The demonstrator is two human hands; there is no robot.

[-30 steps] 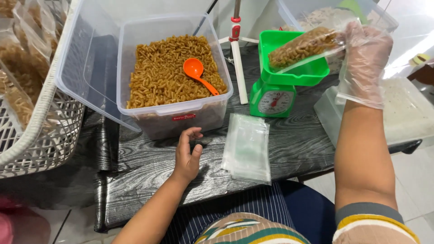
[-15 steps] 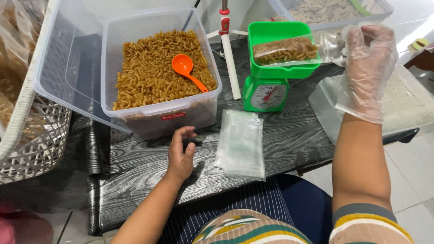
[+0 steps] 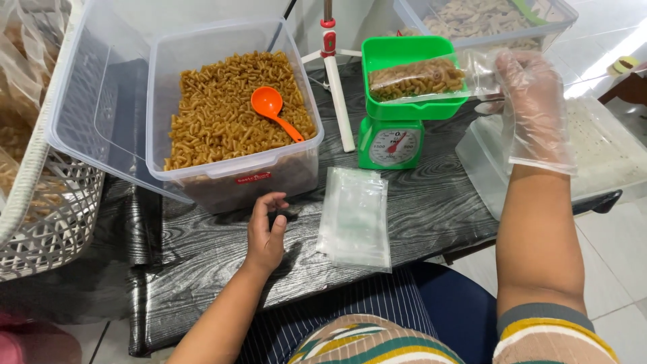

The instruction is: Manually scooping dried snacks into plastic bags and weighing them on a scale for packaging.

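While the left hand (image 3: 265, 234) rests bare on the dark wood-grain table (image 3: 438, 202), its fingers loosely curled and gripping nothing, a flat stack of empty clear bags (image 3: 355, 219) lies just beside it to the right. Further up, the clear tub (image 3: 232, 108) sits in front of that hand, full of brown pasta twists, with an orange scoop (image 3: 273, 111) lying on top of them. Over to the right, the gloved right hand (image 3: 532, 108) pinches the open end of a clear bag of pasta (image 3: 421, 77), and the bag lies across the green tray of the kitchen scale (image 3: 397, 101). A white basket (image 3: 40, 202) stands at the far left edge, and another clear tub (image 3: 485, 17) of paler pieces sits behind the scale.
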